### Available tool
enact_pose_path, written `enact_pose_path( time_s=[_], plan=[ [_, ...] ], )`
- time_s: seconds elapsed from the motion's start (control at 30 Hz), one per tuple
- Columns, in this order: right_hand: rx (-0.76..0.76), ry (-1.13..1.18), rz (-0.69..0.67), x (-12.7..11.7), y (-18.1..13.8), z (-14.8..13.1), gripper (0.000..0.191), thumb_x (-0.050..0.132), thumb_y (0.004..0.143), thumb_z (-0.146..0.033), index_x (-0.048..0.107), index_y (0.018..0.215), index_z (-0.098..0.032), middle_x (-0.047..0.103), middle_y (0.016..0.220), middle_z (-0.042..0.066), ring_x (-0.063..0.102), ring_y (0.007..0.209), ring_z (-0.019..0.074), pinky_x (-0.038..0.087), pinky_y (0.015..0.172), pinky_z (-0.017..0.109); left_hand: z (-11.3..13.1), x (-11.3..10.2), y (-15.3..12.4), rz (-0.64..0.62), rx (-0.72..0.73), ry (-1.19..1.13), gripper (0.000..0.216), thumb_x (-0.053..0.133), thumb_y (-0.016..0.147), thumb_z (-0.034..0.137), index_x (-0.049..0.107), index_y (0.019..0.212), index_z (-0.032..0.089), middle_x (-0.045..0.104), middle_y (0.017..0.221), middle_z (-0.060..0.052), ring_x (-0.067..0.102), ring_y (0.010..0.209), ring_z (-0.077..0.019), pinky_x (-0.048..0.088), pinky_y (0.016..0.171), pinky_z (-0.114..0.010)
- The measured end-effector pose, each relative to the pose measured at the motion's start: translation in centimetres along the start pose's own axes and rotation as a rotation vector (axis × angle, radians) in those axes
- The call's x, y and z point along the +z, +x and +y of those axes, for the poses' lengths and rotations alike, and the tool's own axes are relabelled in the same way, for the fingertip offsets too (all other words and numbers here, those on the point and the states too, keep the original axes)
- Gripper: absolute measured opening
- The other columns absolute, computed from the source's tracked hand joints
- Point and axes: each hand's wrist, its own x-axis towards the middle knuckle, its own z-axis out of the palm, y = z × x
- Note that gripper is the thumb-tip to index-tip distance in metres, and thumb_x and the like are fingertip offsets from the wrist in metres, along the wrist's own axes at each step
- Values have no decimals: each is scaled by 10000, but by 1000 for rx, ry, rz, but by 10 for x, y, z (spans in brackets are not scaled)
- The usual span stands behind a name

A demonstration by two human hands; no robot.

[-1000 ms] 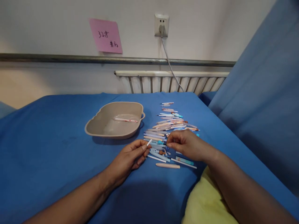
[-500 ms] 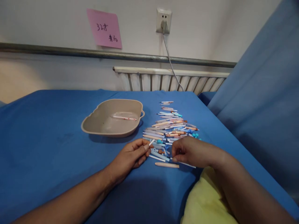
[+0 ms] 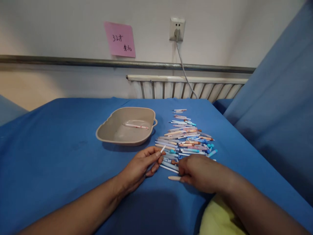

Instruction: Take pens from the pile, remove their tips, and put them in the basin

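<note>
My left hand (image 3: 144, 164) pinches a short white stick (image 3: 163, 149), like a pen refill, between thumb and fingertips. Just right of it, my right hand (image 3: 200, 171) curls over the near edge of the pen parts, its fingers closed at the right end of a peach pen barrel (image 3: 174, 178); that end is hidden. Between the hands lie pale blue barrels (image 3: 170, 166) and small loose parts. Beyond spreads a long pile of pen barrels (image 3: 168, 142), white refills and blue, teal and brown pieces, laid mostly crosswise.
A beige basin (image 3: 104, 133) stands left of the pile, with one pinkish pen (image 3: 135, 126) inside. Blue cloth (image 3: 61, 147) covers the table. Behind are a radiator (image 3: 168, 79) and a plugged socket (image 3: 177, 29). A blue curtain (image 3: 276, 81) hangs right; yellow fabric (image 3: 217, 218) bulges at the front.
My right hand has come down onto the peach barrel, covering its right end. A white stick that lay under that hand no longer shows there. The left hand keeps its white stick; the view has shifted.
</note>
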Motion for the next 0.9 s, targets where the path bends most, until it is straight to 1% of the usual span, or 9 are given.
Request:
enact_pose_path(
  time_s=[0.07, 0.13, 0.23, 0.3, 0.43, 0.53, 0.6, 0.73, 0.9],
  plan=[
    [58, 27, 23, -8, -3, 11, 116, 576, 789, -282, 653, 751, -204, 673, 662, 16, 543, 566, 138, 249, 483, 246, 0, -1, 1, -1, -3, -3, 181, 594, 838, 318, 563, 801, 144, 499, 663, 30, 326, 420, -25, 176, 364, -166],
    [130, 21, 69, -18, -8, 22, 132, 562, 795, -277, 649, 737, -198, 671, 670, 19, 532, 570, 134, 263, 486, 240, 0, -1, 2, -2, -2, -1, 171, 597, 838, 308, 564, 799, 145, 493, 656, 37, 316, 413, -21, 174, 361, -166],
    [235, 0, 34, -28, -15, 30, 108, 603, 749, -285, 653, 715, -195, 673, 662, 24, 529, 553, 141, 275, 478, 241, 0, -1, 3, -6, -4, 4, 157, 602, 837, 299, 570, 809, 148, 504, 670, 36, 317, 412, -19, 175, 359, -166],
    [279, -28, 6, -28, -16, 29, 73, 623, 716, -261, 667, 715, -202, 682, 670, 29, 546, 561, 152, 274, 473, 243, 0, -1, 3, -6, -8, 8, 160, 606, 834, 301, 575, 808, 147, 505, 664, 35, 320, 414, -21, 176, 360, -166],
    [282, -114, -34, -18, -10, 16, 93, 642, 695, -272, 697, 721, -202, 702, 705, 67, 600, 598, 194, 238, 457, 257, 0, -1, 3, -5, -2, 10, 166, 614, 825, 309, 590, 817, 144, 512, 659, 33, 321, 415, -23, 179, 362, -168],
    [256, -202, -69, -10, -5, 8, 75, 653, 678, -236, 696, 719, -190, 710, 744, 99, 630, 646, 230, 230, 463, 264, 0, -2, 3, -11, -6, 6, 165, 619, 823, 304, 593, 809, 141, 514, 656, 31, 325, 416, -22, 178, 362, -167],
    [239, -223, -64, -7, -4, 5, 54, 652, 678, -210, 683, 715, -185, 707, 747, 105, 634, 656, 234, 239, 474, 267, 1, -2, 3, -13, -14, -4, 169, 624, 821, 302, 591, 795, 139, 517, 656, 30, 328, 415, -21, 177, 362, -167],
    [151, -141, 40, -9, -4, 7, 34, 619, 721, -211, 638, 720, -183, 683, 733, 75, 608, 664, 201, 276, 520, 271, 3, -2, 3, 4, -48, -95, 153, 644, 810, 283, 586, 817, 141, 535, 675, 23, 365, 424, -27, 216, 373, -163],
    [72, 114, 284, -11, 2, 13, 58, 512, 841, -234, 534, 803, -196, 615, 720, 19, 531, 645, 146, 329, 571, 245, 1, -2, 2, -46, -126, -314, 163, 661, 804, 225, 573, 916, 148, 553, 702, 9, 474, 508, -60, 349, 481, -176]
  ],
)
